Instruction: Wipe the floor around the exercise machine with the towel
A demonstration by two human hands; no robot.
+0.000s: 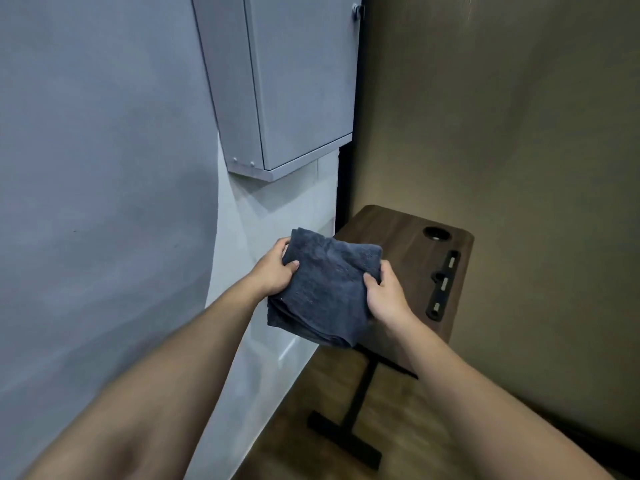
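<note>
A folded dark blue towel (325, 289) is held in the air between both hands, over the left edge of a small wooden table. My left hand (273, 271) grips its left edge, thumb on top. On the towel's right edge my right hand (386, 292) pinches it with thumb and fingers. No exercise machine is in view. The wooden floor (294, 434) shows below the table.
The dark wooden side table (398, 237) has a round hole, black slots and a black T-shaped leg (346, 434). A grey wall fills the left, with a grey cabinet (294, 81) mounted on it. An olive wall stands to the right.
</note>
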